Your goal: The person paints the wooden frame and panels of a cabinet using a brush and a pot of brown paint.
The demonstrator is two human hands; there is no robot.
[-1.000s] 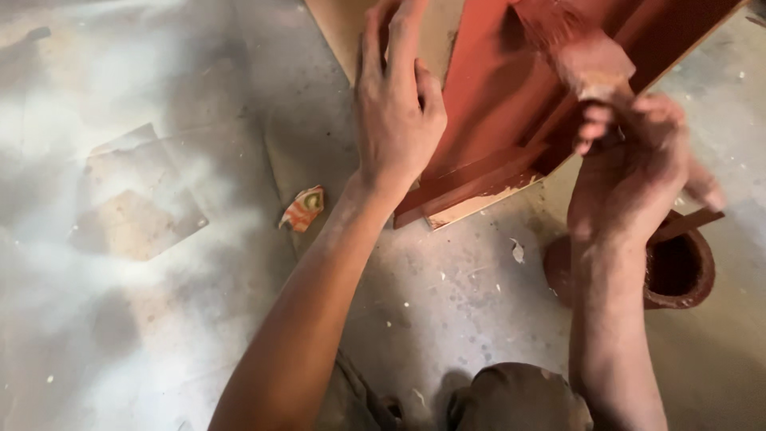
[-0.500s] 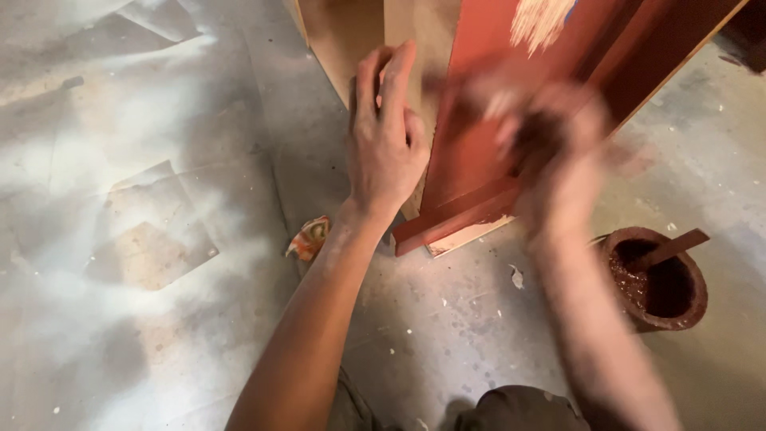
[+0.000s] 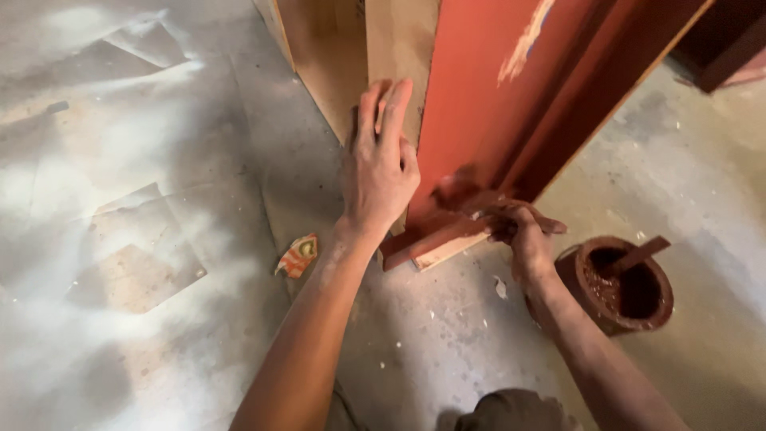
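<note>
The left hand (image 3: 381, 164) lies flat, fingers spread, steadying the red-painted wooden frame (image 3: 479, 120) standing on the floor. Just right of it, the right hand (image 3: 523, 235) grips a paint-covered brush (image 3: 463, 199), coating the frame's bottom edge. The paint pot (image 3: 622, 283) sits right of that hand; reloading probably follows.

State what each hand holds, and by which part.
The right hand grips a paint-covered brush by its handle. The left hand holds nothing; it presses flat on the unpainted edge of the red-painted wooden panel.
</note>
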